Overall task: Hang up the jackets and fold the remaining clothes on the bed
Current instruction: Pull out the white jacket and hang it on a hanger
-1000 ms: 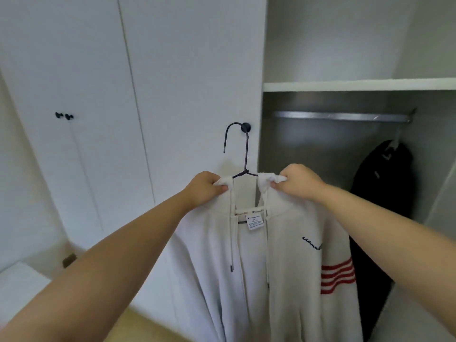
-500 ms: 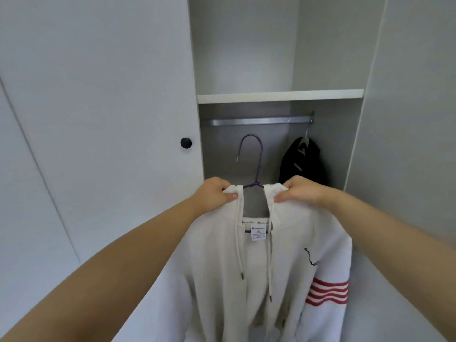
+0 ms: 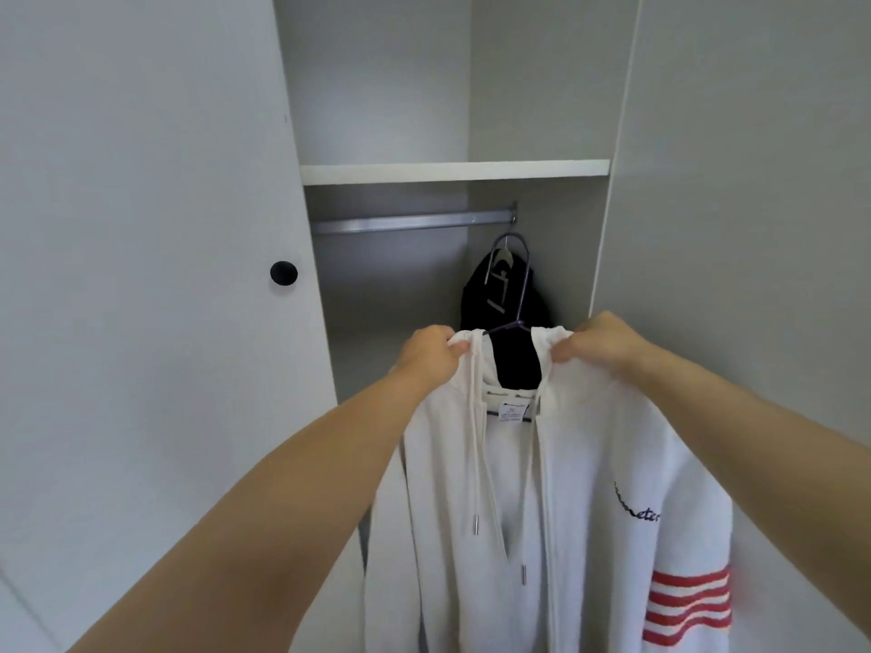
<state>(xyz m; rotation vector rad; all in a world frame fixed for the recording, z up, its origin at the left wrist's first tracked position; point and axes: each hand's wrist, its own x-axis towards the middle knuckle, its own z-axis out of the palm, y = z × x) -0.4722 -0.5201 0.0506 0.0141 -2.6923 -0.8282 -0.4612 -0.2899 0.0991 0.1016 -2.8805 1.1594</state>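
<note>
Left hand (image 3: 431, 353): centre frame, fingers curled, pinching one collar edge of the white jacket (image 3: 589, 487).
Right hand (image 3: 601, 344): pinching the other collar edge.
White jacket: on a purple hanger (image 3: 524, 285), hook just below the rail (image 3: 410, 223).
Black jacket (image 3: 485, 294): hangs at the rail's right end.

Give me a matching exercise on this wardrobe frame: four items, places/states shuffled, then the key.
Column A
1. white zip-up hoodie with red sleeve stripes
2. black jacket
3. silver metal rail
4. round black knob

Column B
a. on the white wardrobe door, left of the opening
b. gripped at the collar by the left hand and the right hand
c. runs just under the white shelf
d. hangs inside the wardrobe, at the rail's right end

Pairs: 1-b, 2-d, 3-c, 4-a
</note>
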